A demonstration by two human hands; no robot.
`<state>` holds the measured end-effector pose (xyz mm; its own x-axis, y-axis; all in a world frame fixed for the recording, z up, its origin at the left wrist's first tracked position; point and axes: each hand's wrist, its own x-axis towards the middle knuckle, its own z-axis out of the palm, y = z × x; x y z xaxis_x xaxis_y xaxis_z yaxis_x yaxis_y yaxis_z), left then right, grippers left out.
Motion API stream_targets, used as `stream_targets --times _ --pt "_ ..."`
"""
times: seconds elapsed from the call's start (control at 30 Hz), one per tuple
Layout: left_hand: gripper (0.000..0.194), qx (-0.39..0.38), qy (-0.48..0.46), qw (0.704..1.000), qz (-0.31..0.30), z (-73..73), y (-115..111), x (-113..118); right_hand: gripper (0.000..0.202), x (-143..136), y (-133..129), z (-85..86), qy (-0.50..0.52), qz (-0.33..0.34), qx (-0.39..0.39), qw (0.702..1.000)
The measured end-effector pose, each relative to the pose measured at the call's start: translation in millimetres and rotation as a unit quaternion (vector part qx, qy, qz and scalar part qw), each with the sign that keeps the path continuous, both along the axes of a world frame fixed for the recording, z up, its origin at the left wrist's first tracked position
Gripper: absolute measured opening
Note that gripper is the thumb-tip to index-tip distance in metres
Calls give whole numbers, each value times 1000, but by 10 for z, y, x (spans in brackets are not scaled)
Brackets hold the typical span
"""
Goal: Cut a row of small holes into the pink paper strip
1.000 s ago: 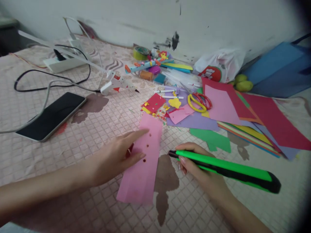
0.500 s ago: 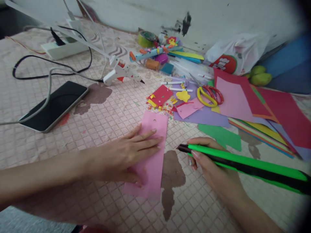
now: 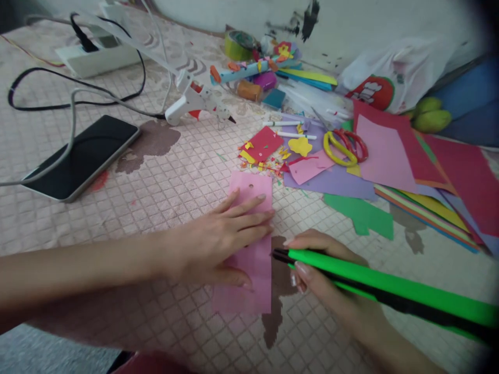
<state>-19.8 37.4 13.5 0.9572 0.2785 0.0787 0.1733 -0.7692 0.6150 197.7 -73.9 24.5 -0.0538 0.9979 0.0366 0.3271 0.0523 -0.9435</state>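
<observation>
My left hand lies flat, fingers spread, on a strip of pink paper. Near the strip's far end is a small round hole, and a second dark spot shows beside the fingers. In my right hand is a long green-and-black pen-shaped tool, gripped like a pen; its exact kind is unclear. Its black tip points left, at or very close to the strip's right edge; I cannot tell whether they touch.
A phone and a white glue gun with cables lie left and back. Paper scraps, scissors, a green paper piece and stacked coloured sheets are at the right. A plastic bag stands behind.
The pen-shaped tool's tip has moved left and slightly down, closer to the pink strip. The strip has turned straighter, with my left hand still flat on it. The view has shifted slightly.
</observation>
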Motion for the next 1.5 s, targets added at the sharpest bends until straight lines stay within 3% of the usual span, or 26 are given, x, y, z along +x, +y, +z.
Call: stream_targets --times 0.27,0.43,0.63,0.8,1.23,1.5 --pt "79 -51 13 998 -30 -21 89 -106 23 -252 -11 -13 -74 12 100 992" --pt "76 -53 -5 998 -22 -88 76 -104 28 -308 -68 -36 -91 24 81 992" --pt "73 -79 -19 997 -5 -69 72 -90 29 -319 -84 -123 -108 40 90 989" --pt "74 -45 -1 999 -21 -62 78 -84 31 -297 -77 -173 -97 53 98 989" --pt "70 -74 -40 996 -11 -75 87 -94 30 -294 -27 -131 -78 34 115 990" --pt "75 -72 25 997 -28 -41 103 -85 25 -228 251 -52 -89 127 125 980"
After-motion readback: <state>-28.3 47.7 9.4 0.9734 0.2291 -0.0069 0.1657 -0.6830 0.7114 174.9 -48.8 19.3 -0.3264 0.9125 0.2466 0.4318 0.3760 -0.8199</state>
